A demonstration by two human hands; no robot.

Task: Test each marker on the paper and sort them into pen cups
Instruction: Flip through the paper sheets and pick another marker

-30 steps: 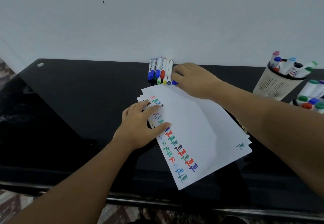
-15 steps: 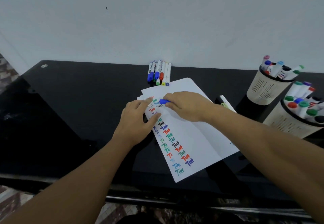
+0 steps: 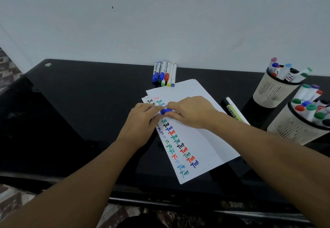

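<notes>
both hands meet over the paper (image 3: 189, 138): right hand (image 3: 189, 111) grips a blue-capped marker (image 3: 166, 111), left hand (image 3: 142, 120) pinches its cap end. pen cups (image 3: 275, 90) stand well right of the right hand; a row of markers (image 3: 164, 74) lies beyond both.

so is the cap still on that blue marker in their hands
Cannot tell: both hands, left and right, cover all but a short blue part of the blue marker.

Glossy black table (image 3: 75, 113), pale wall (image 3: 160, 22) behind it, possibly tiled floor (image 3: 10, 197) below
</notes>
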